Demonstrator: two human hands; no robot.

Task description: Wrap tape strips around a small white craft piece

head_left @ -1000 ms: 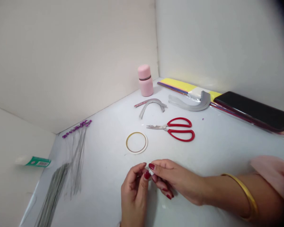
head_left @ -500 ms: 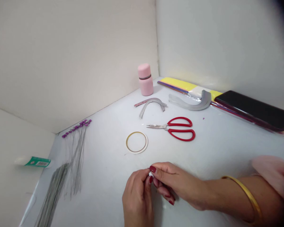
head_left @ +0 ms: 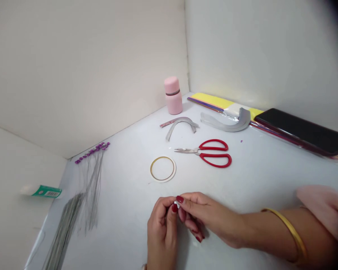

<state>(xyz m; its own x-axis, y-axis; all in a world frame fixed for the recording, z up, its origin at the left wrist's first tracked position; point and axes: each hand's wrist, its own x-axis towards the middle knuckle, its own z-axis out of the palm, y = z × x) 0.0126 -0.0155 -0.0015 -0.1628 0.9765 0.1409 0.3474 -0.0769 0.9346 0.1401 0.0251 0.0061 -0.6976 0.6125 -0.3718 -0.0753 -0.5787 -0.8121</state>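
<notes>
My left hand (head_left: 162, 232) and my right hand (head_left: 204, 210) meet at the front of the table, fingertips together. Both pinch one small whitish, silvery piece (head_left: 177, 204) between thumbs and forefingers; most of it is hidden. The other fingers of the right hand curl below it. Just beyond the hands lies a narrow roll of white tape (head_left: 173, 174) on its side. Past that, scissors (head_left: 215, 165) with red handles rest with blades pointing left, slightly apart.
A pink bottle (head_left: 174, 103) stands in the corner, with curved grey strips (head_left: 183, 120) before it. A dark phone (head_left: 301, 129) lies on yellow packs (head_left: 211, 98) at right. Thin wires (head_left: 63, 228), purple-tipped stems (head_left: 94, 180) and a green-labelled tube (head_left: 49, 191) are left.
My left thumb has moved up and over the small piece, and its fingers have shifted slightly. The right hand keeps its pinch, tilted a little. Items on the table stay put.
</notes>
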